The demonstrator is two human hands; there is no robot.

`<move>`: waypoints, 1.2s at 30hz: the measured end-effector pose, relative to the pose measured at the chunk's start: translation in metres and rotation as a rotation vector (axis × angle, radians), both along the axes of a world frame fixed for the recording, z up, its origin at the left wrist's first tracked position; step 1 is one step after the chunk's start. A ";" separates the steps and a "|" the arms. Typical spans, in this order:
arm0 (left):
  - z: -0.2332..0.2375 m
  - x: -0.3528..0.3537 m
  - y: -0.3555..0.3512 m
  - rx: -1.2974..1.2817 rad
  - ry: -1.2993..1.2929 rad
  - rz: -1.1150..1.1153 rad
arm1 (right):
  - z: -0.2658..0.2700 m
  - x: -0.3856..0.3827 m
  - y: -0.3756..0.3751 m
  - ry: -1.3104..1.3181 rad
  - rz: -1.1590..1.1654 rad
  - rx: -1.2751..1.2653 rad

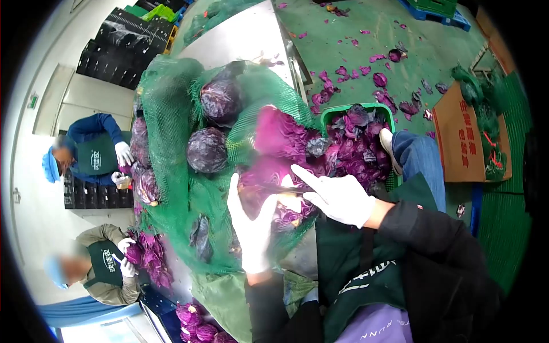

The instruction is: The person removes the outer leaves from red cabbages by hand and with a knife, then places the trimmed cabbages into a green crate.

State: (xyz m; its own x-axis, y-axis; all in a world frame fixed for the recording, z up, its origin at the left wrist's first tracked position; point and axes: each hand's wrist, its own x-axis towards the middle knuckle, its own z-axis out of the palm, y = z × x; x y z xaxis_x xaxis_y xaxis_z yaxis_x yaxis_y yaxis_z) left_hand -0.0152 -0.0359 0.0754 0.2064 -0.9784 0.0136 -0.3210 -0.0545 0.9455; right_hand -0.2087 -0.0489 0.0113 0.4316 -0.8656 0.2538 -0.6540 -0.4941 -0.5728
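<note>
A red cabbage (260, 180) with part of its leaves cut, showing pale inside, lies in front of me over green netting. My left hand (251, 228), in a white glove, grips its near side, thumb and fingers spread around it. In my right hand (341, 200), also gloved, is a knife (284, 189); its blade reaches across the cabbage, and the handle is mostly hidden by the fingers. Loose purple leaves (280, 132) lie just beyond. Two whole dark cabbages, one nearer (207, 150) and one farther (221, 102), sit on the netting.
A green crate (393, 117) full of trimmed leaves stands on the right, beside my foot. Green mesh sacks (168, 114) cover the table. Two co-workers (94, 151) handle cabbages across from me. A cardboard box (457, 134) and scattered leaves are on the floor.
</note>
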 end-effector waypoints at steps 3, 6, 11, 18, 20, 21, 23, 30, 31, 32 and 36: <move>0.001 -0.001 -0.002 0.007 0.004 0.023 | -0.004 0.006 -0.014 0.035 -0.006 -0.049; -0.013 0.006 -0.006 -0.047 -0.272 0.049 | -0.012 0.006 -0.026 0.018 0.002 -0.137; -0.013 0.002 -0.011 -0.024 -0.263 0.133 | -0.013 0.013 -0.035 -0.021 -0.050 -0.161; -0.012 -0.010 -0.008 -0.038 -0.370 0.168 | -0.002 0.017 -0.057 -0.296 -0.132 0.155; -0.018 -0.012 0.000 -0.114 -0.491 0.165 | -0.001 0.019 -0.073 -0.349 -0.150 0.303; -0.016 -0.008 0.001 -0.061 -0.365 0.175 | 0.000 0.020 -0.080 -0.344 -0.124 0.303; -0.015 -0.005 0.002 -0.059 -0.196 0.195 | -0.001 0.023 -0.078 -0.297 -0.048 -0.035; -0.019 -0.012 0.014 -0.073 -0.227 0.178 | -0.012 0.015 -0.125 -0.214 -0.107 0.087; -0.015 -0.018 0.020 -0.077 -0.176 0.150 | -0.028 0.014 -0.148 -0.093 -0.081 0.248; -0.011 -0.020 0.021 -0.093 -0.129 0.105 | -0.046 0.015 -0.166 0.021 -0.070 0.399; -0.025 0.001 0.046 -0.136 -0.042 0.108 | -0.047 0.014 -0.149 -0.298 -0.064 0.574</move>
